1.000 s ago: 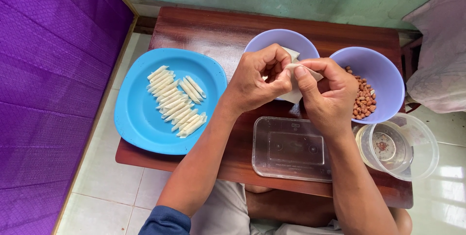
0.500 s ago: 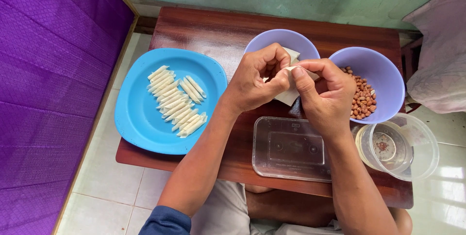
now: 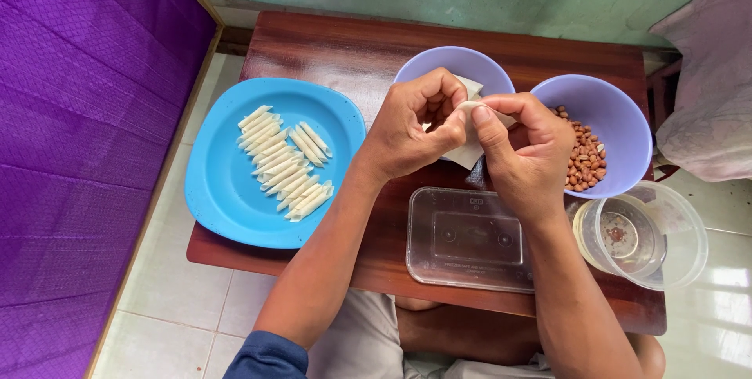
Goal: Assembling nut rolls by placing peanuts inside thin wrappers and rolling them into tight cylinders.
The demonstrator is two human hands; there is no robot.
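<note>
While both hands, left hand (image 3: 411, 132) and right hand (image 3: 525, 148), pinch a white wrapper (image 3: 470, 152) (grips clamped), clear rectangular lid (image 3: 470, 240) below.

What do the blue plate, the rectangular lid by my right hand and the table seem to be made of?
Blue plate: likely plastic or melamine, with a uniform colour and a soft sheen. Rectangular lid: clear thin plastic; the wood shows through it and it has moulded ridges. Table: wood or wood veneer, dark reddish, with visible grain and a glossy varnish that reflects light.

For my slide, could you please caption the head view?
Both hands pinch a white wrapper beside a blue plate of rolls.
</note>
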